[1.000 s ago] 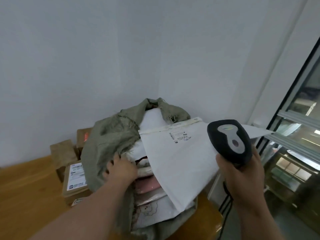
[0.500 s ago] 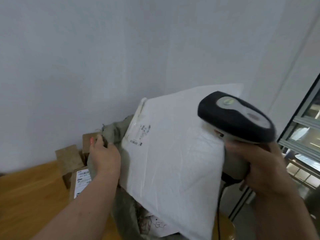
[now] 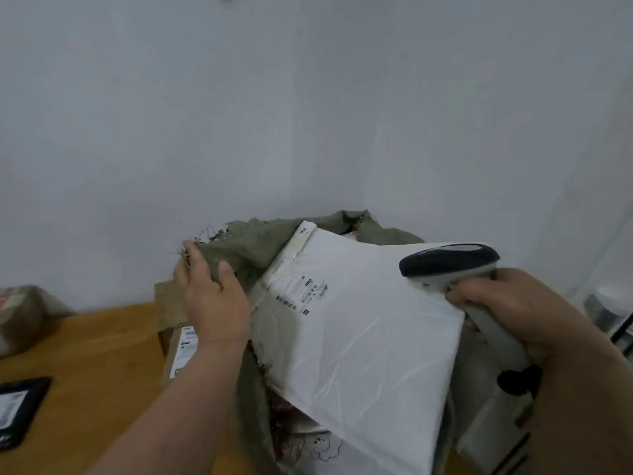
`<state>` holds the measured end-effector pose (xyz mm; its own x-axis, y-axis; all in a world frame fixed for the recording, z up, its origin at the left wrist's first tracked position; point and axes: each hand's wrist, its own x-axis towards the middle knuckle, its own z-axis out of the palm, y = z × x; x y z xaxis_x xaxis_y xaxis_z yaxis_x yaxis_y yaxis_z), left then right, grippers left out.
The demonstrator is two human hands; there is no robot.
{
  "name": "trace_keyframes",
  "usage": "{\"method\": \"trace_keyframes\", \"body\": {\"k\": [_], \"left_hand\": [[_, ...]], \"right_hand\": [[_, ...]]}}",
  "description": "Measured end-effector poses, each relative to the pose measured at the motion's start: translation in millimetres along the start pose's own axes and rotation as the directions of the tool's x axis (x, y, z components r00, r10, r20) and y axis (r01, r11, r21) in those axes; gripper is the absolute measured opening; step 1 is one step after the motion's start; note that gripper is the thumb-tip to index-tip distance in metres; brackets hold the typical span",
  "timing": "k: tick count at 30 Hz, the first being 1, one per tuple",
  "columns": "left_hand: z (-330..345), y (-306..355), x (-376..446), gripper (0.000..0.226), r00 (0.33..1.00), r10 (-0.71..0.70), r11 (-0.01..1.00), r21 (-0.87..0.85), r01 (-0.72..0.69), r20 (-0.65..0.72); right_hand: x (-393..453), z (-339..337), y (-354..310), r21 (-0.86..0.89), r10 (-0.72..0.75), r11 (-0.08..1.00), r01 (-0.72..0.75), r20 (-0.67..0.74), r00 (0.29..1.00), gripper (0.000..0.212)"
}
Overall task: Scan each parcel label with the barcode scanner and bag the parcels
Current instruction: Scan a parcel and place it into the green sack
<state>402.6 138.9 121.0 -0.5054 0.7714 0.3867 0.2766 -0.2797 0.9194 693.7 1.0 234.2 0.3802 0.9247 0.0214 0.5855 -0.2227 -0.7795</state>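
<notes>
A large white mailer parcel (image 3: 363,341) lies slanted in the mouth of a grey-green woven sack (image 3: 260,241), its printed label (image 3: 301,291) facing up near the top left corner. My left hand (image 3: 212,299) grips the sack's frayed rim on the left, holding it open. My right hand (image 3: 534,320) grips the handle of a black and grey barcode scanner (image 3: 448,262), whose head hovers over the parcel's right upper edge; the fingers also seem to touch the parcel's edge. Other parcels, one with a cartoon print (image 3: 322,443), lie in the sack under the white one.
Brown cardboard boxes (image 3: 174,341) with white labels stand on the wooden table (image 3: 96,365) behind my left hand. A taped bundle (image 3: 19,317) sits at the far left, a black labelled parcel (image 3: 19,409) at the left edge. A white wall is close behind; a shelf frame stands at the right.
The white parcel has come down from its raised tilt into the sack's mouth. My left hand shifted along the rim and pulled it wider. The scanner dropped lower with my right hand.
</notes>
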Motion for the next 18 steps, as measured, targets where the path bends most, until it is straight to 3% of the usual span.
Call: {"method": "trace_keyframes", "body": {"k": [4, 6, 8, 11, 16, 18], "left_hand": [[11.5, 6.8, 1.6, 0.063, 0.996, -0.080, 0.997, 0.006, 0.081, -0.045], [16.6, 8.7, 7.8, 0.066, 0.992, -0.124, 0.992, 0.015, 0.124, -0.040], [26.2, 12.0, 5.6, 0.068, 0.992, -0.125, 0.990, 0.072, 0.124, 0.023], [45.4, 15.8, -13.5, 0.068, 0.980, -0.074, 0.986, 0.162, 0.044, 0.185], [56.4, 14.8, -35.7, 0.062, 0.952, 0.033, 0.961, 0.251, -0.114, 0.304], [56.6, 18.2, -41.9, 0.062, 0.922, 0.138, 0.909, 0.324, -0.263, 0.360]], "right_hand": [[11.2, -35.5, 5.2, 0.144, -0.104, 0.986, 0.088, 0.109, 0.989, 0.020], [20.0, -51.0, 10.5, 0.259, -0.132, 0.962, 0.085, 0.169, 0.977, 0.042], [35.3, -51.8, 10.8, 0.282, -0.139, 0.957, 0.072, 0.226, 0.964, 0.047], [66.8, -25.1, 8.4, 0.181, -0.137, 0.979, 0.098, 0.219, 0.966, 0.020], [119.0, 25.2, 18.3, 0.128, -0.124, 0.986, 0.107, 0.133, 0.983, 0.013], [136.0, 39.0, 23.1, 0.161, -0.111, 0.982, 0.100, 0.061, 0.992, 0.015]]}}
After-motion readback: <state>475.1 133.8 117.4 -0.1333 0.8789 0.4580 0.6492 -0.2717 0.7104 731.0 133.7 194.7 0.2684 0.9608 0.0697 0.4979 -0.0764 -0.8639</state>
